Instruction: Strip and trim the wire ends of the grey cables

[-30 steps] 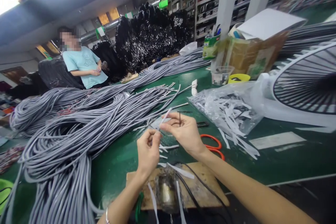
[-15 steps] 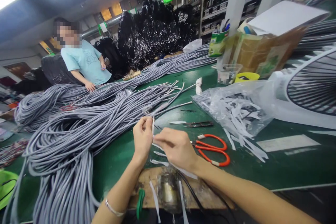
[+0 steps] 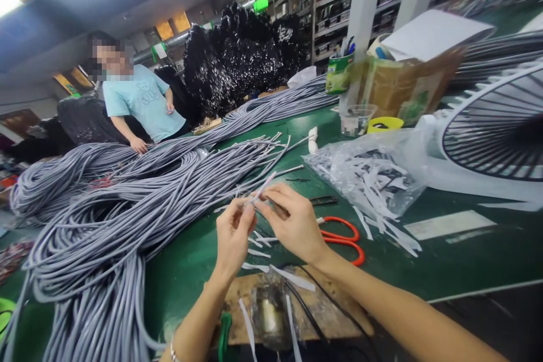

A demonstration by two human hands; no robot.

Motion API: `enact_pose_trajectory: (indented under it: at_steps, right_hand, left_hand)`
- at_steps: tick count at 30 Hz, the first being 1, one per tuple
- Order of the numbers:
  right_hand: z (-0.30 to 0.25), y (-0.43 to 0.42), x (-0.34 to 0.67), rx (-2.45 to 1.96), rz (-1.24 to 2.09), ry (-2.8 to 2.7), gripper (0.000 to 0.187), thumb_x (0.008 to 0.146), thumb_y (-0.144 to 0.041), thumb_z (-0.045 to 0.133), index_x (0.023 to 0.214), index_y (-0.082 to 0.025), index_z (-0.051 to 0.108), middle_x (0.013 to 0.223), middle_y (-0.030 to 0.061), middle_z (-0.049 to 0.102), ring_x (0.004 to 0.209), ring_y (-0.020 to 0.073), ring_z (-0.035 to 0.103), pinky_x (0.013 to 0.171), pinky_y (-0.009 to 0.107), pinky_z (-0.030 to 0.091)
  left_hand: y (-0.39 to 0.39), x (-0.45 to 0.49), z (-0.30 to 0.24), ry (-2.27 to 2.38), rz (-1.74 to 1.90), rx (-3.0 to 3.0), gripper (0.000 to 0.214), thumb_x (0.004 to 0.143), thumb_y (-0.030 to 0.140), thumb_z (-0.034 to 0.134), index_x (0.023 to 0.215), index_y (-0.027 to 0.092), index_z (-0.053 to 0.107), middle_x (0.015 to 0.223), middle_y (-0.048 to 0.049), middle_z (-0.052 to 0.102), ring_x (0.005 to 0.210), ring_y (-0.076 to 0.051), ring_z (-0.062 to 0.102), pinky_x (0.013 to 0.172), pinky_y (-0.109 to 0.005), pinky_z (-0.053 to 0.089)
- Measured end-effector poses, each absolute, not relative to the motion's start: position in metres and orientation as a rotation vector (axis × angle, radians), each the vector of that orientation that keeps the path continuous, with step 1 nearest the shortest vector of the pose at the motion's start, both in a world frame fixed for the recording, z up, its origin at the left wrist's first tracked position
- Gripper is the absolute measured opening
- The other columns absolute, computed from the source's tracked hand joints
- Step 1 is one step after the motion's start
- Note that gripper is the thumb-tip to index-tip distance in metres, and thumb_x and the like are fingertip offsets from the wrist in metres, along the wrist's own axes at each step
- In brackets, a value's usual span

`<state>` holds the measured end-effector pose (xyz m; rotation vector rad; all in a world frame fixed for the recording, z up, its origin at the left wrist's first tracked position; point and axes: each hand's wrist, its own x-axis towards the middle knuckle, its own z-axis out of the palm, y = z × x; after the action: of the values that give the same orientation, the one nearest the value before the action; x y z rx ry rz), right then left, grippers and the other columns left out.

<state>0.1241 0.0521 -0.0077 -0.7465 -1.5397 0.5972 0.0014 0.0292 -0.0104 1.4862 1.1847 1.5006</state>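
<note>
My left hand (image 3: 232, 236) and my right hand (image 3: 292, 220) meet over the green table (image 3: 445, 263), both pinching a thin white strip (image 3: 263, 188) that sticks up and to the right between the fingertips. Just beyond them lie the cut ends of a big bundle of grey cables (image 3: 139, 203). Red-handled scissors (image 3: 341, 235) lie right of my right hand. Loose white strips (image 3: 258, 253) lie on the table under my hands.
A clear bag of white strips (image 3: 369, 172) and a white fan grille (image 3: 492, 130) are at the right. A wooden block with a metal part (image 3: 271, 308) sits at the near edge. A cardboard box (image 3: 407, 82) stands behind. A person in a light blue shirt (image 3: 142, 104) stands at far left.
My hands rose and moved slightly away from me with the strip, now tilted to the right. The person at the far left keeps a hand on the cables.
</note>
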Motion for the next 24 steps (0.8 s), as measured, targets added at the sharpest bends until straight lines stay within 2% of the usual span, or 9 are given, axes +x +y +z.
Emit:
enact_pose_trajectory:
  at_steps: [6, 9, 12, 15, 19, 21, 24]
  right_hand:
    - [-0.009, 0.054, 0.127, -0.685, 0.386, -1.638, 0.017, 0.084, -0.014, 0.049, 0.077, -0.017, 0.064, 0.077, 0.0058, 0.061, 0.071, 0.0155, 0.059, 0.063, 0.025, 0.048]
    - [-0.010, 0.057, 0.127, -0.656, 0.403, -1.642, 0.017, 0.084, -0.011, 0.047, 0.082, -0.016, 0.064, 0.081, 0.0068, 0.064, 0.075, 0.0158, 0.061, 0.067, 0.025, 0.049]
    - [-0.012, 0.058, 0.126, -0.585, 0.449, -1.703, 0.019, 0.082, -0.008, 0.047, 0.089, -0.016, 0.063, 0.086, 0.0066, 0.066, 0.075, 0.0156, 0.062, 0.065, 0.024, 0.049]
    - [-0.015, 0.058, 0.125, -0.576, 0.368, -1.751, 0.020, 0.082, -0.007, 0.045, 0.086, -0.017, 0.062, 0.076, 0.0049, 0.065, 0.067, 0.0146, 0.061, 0.060, 0.023, 0.048]
    - [-0.018, 0.057, 0.126, -0.564, 0.218, -1.782, 0.022, 0.083, -0.005, 0.043, 0.082, -0.016, 0.062, 0.068, 0.0032, 0.061, 0.060, 0.0125, 0.057, 0.055, 0.021, 0.045]
    - [-0.018, 0.057, 0.126, -0.525, 0.181, -1.788, 0.023, 0.082, -0.004, 0.042, 0.082, -0.015, 0.062, 0.066, 0.0024, 0.060, 0.058, 0.0117, 0.056, 0.054, 0.020, 0.044]
    - [-0.017, 0.057, 0.126, -0.508, 0.199, -1.792, 0.023, 0.082, -0.003, 0.043, 0.082, -0.017, 0.062, 0.067, 0.0011, 0.061, 0.057, 0.0110, 0.055, 0.052, 0.020, 0.043]
  left_hand:
    - [0.029, 0.003, -0.008, 1.244, 1.587, 1.541, 0.025, 0.076, 0.037, 0.063, 0.077, 0.013, 0.063, 0.060, 0.0014, 0.051, 0.053, -0.008, 0.043, 0.050, -0.018, 0.037]
    - [0.031, 0.005, -0.012, 1.085, 1.593, 1.348, 0.024, 0.074, 0.035, 0.067, 0.089, 0.016, 0.061, 0.057, 0.0053, 0.046, 0.046, -0.004, 0.037, 0.042, -0.015, 0.030]
    - [0.032, 0.007, -0.014, 0.967, 1.621, 1.184, 0.034, 0.071, 0.034, 0.071, 0.099, 0.018, 0.061, 0.052, 0.0088, 0.038, 0.039, -0.002, 0.028, 0.037, -0.013, 0.022]
    - [0.032, 0.007, -0.013, 0.981, 1.676, 1.137, 0.030, 0.067, 0.035, 0.073, 0.087, 0.014, 0.069, 0.053, 0.0064, 0.042, 0.039, 0.000, 0.028, 0.036, -0.013, 0.022]
    - [0.030, 0.006, -0.008, 1.086, 1.706, 1.175, 0.026, 0.068, 0.037, 0.071, 0.074, 0.012, 0.070, 0.056, 0.0010, 0.054, 0.043, -0.004, 0.042, 0.039, -0.016, 0.032]
    - [0.030, 0.006, -0.005, 1.138, 1.711, 1.177, 0.030, 0.067, 0.040, 0.071, 0.067, 0.011, 0.067, 0.050, 0.0012, 0.053, 0.040, -0.005, 0.043, 0.037, -0.016, 0.033]
    - [0.032, 0.001, 0.003, 1.152, 1.744, 1.123, 0.036, 0.064, 0.045, 0.072, 0.060, 0.012, 0.060, 0.045, 0.0035, 0.048, 0.034, -0.003, 0.036, 0.032, -0.015, 0.026]
